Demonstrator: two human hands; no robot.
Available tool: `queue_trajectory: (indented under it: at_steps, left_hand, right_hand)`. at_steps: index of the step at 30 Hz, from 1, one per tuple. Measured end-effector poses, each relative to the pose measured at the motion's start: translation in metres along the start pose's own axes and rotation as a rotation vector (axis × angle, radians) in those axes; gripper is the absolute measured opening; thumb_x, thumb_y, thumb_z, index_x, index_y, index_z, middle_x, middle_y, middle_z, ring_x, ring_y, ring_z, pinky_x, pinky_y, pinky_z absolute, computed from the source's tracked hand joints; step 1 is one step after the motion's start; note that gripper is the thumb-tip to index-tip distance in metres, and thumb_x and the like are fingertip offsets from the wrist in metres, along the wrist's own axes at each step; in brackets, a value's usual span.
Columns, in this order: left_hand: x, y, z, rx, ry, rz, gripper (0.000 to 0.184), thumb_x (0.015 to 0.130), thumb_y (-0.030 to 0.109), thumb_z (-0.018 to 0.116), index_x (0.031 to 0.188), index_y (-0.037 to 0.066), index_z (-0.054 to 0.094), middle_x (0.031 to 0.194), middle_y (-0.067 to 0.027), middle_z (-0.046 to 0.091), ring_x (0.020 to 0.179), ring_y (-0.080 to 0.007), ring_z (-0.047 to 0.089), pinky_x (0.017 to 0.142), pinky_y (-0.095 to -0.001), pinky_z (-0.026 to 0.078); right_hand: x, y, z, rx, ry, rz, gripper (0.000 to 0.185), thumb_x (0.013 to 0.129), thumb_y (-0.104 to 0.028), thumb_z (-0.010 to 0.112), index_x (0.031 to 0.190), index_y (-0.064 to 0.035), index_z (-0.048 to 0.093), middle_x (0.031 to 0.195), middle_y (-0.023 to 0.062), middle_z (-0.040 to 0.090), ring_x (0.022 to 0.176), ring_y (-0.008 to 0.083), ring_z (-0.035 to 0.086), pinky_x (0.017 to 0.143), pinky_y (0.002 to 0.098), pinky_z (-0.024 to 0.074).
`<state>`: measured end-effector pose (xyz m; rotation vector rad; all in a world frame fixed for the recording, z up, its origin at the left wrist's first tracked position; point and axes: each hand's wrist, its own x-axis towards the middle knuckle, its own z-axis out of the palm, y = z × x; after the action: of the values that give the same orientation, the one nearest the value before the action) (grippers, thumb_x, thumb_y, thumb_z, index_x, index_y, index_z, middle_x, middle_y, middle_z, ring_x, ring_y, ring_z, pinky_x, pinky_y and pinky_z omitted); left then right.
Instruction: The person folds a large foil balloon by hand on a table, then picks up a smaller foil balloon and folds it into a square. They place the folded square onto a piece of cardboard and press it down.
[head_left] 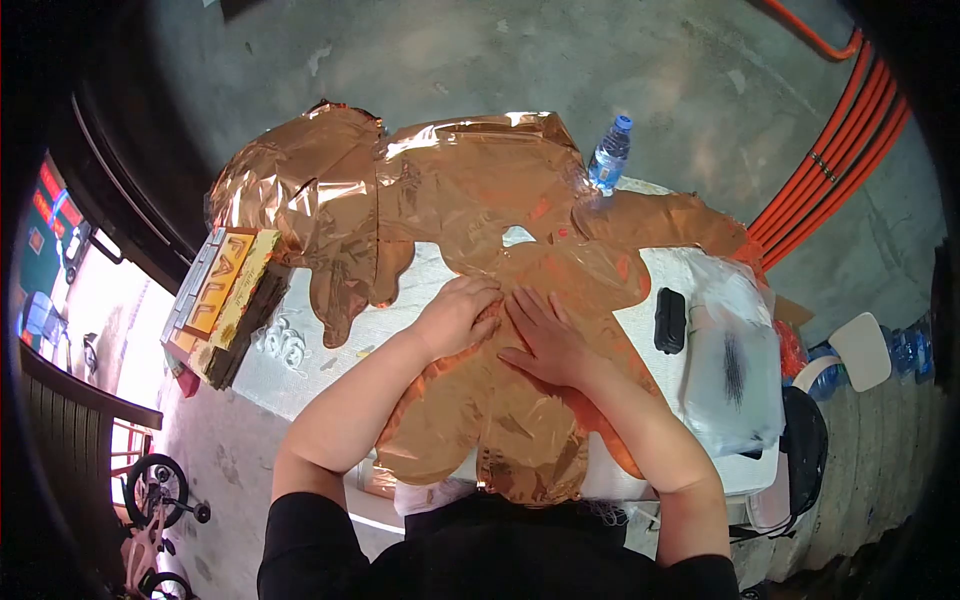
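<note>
A large copper-coloured foil balloon (pixel 530 420) lies mostly flat and creased across the table, with rounded lobes hanging over the near edge. My left hand (pixel 455 318) rests on its middle, fingers bent and pressed together against the foil, thumb a little apart. Beside it, my right hand (pixel 548 340) lies flat on the same foil with fingers spread. The fingertips of both hands are close together. More crumpled copper foil (pixel 310 190) spreads over the far left of the table, and a narrower foil piece (pixel 670 220) reaches to the right.
On the white table (pixel 290 385) stand a box (pixel 220 300) at left, white coiled strips (pixel 282 345), a water bottle (pixel 610 155) at the back, a black case (pixel 671 320) and stacked clear plastic bags (pixel 735 375) at right. Orange pipes (pixel 830 150) run along the floor.
</note>
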<state>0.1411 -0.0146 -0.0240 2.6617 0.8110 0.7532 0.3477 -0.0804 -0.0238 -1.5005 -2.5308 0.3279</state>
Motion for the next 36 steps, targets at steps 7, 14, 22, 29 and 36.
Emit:
queue_trajectory:
  at_steps: [7,14,22,29,36]
  left_hand:
    - [0.0,0.003,-0.0036,-0.015,-0.038,-0.039,0.038,0.08,0.019,0.065,0.113,0.001,0.06,0.121,-0.0148,0.056,0.117,-0.031,0.049,0.101,-0.0393,0.038]
    - [0.0002,0.0035,-0.0046,-0.033,-0.046,-0.068,0.036,0.081,0.02,0.065,0.112,0.002,0.06,0.12,-0.0145,0.055,0.116,-0.0311,0.049,0.1,-0.0391,0.039]
    - [0.0012,0.0006,-0.0031,-0.051,-0.019,-0.041,0.037,0.078,0.015,0.069,0.111,0.0,0.06,0.118,-0.0168,0.055,0.114,-0.034,0.051,0.097,-0.0403,0.042]
    - [0.0023,0.0034,-0.007,-0.07,-0.016,-0.062,0.046,0.075,0.01,0.07,0.116,-0.001,0.054,0.115,-0.0185,0.055,0.111,-0.0361,0.051,0.095,-0.0409,0.043]
    - [0.0024,0.0029,-0.007,-0.083,-0.012,-0.079,0.045,0.075,0.01,0.069,0.116,-0.001,0.054,0.115,-0.0191,0.055,0.109,-0.0367,0.052,0.095,-0.0413,0.043]
  right_hand:
    - [0.001,0.0023,0.0007,-0.007,0.009,-0.014,0.084,0.089,-0.058,0.046,0.144,0.0011,0.026,0.152,0.0189,0.021,0.144,0.0297,0.012,0.116,0.0489,0.0072]
    - [0.0013,0.001,0.0002,-0.004,-0.002,-0.009,0.083,0.089,-0.059,0.045,0.144,0.0004,0.026,0.152,0.0188,0.022,0.144,0.0296,0.012,0.116,0.0492,0.007]
    - [0.0026,0.0023,0.0026,-0.006,0.037,-0.031,0.08,0.089,-0.053,0.05,0.144,-0.0002,0.027,0.151,0.0196,0.023,0.143,0.0314,0.015,0.115,0.0505,0.0101]
    - [0.0039,0.0024,0.0018,-0.001,0.051,-0.029,0.079,0.089,-0.052,0.052,0.144,-0.001,0.028,0.151,0.0191,0.024,0.143,0.0313,0.017,0.115,0.0502,0.0111]
    - [0.0042,0.0023,0.003,-0.019,0.057,-0.022,0.079,0.087,-0.052,0.054,0.143,-0.0006,0.031,0.151,0.0179,0.025,0.143,0.0296,0.018,0.115,0.0492,0.0119]
